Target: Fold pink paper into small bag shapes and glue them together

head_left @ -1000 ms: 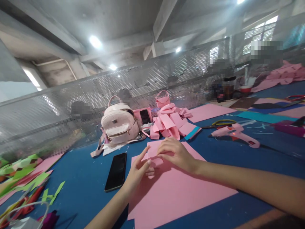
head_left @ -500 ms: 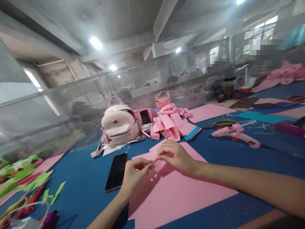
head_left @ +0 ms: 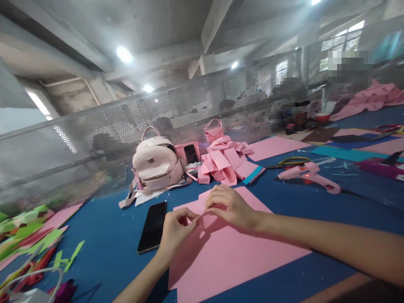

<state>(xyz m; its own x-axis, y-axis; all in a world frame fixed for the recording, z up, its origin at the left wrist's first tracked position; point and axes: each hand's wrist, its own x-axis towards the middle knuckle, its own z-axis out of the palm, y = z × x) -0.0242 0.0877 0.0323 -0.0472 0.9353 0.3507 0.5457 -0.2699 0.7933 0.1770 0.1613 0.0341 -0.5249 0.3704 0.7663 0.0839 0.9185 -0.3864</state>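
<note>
Both hands pinch a small folded piece of pink paper (head_left: 208, 219) just above a large pink sheet (head_left: 240, 261). My left hand (head_left: 179, 229) grips its left edge between thumb and forefinger. From the right, my right hand (head_left: 232, 206) holds the same piece, fingers bent over it and hiding part of it. The large sheet lies flat on the blue table, its lower edge towards me. Close by my left hand lies a black phone (head_left: 152, 227), screen up.
Behind the sheet stand a pale backpack (head_left: 158, 162) and a heap of folded pink paper pieces (head_left: 222, 164). A pink glue gun (head_left: 311, 176) with its cord and yellow-handled scissors (head_left: 293, 161) lie right. Green scraps (head_left: 67, 259) and red-handled scissors (head_left: 34, 269) are at left.
The hands have barely moved, with a slight shift of the fingers on the folded pink paper. The whole view has drifted a little; nothing was taken up or let go.
</note>
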